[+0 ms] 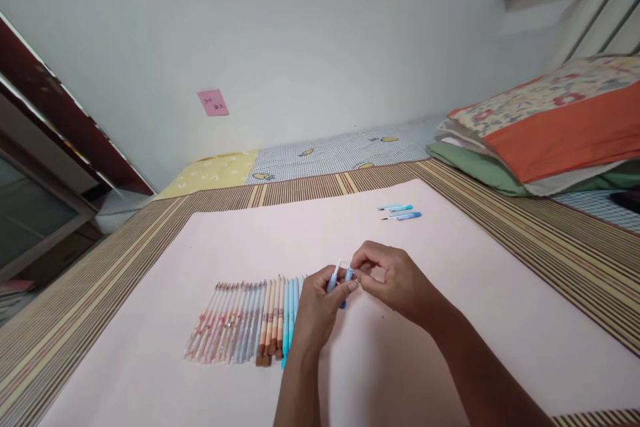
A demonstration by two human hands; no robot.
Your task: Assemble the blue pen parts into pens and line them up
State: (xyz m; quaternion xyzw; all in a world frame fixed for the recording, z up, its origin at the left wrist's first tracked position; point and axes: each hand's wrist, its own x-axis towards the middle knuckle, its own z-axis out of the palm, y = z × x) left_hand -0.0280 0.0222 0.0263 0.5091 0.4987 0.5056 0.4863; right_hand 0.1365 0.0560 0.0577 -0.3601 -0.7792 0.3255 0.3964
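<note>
My left hand (320, 300) is closed around blue-and-white pen parts. One piece, a blue pen part with a white tip (333, 278), sticks up between the fingers, and a short blue barrel piece (349, 274) stands beside it. Right against these, my right hand (393, 277) has its thumb and fingertips pinched together at the top of the short piece; whatever is between them is too small to make out. A neat row of pens lies left of my hands: clear ones with pinkish patterns (220, 323), tan-and-brown ones (273, 323), then light blue ones (291, 310), partly hidden by my left hand.
Several blue pens or pen parts (403, 213) lie at the far right of the pale pink sheet (280, 233). Beneath it spreads a striped mat (500, 233). Folded orange and floral bedding (560, 120) is piled at right. A pink note (213, 103) sticks to the wall.
</note>
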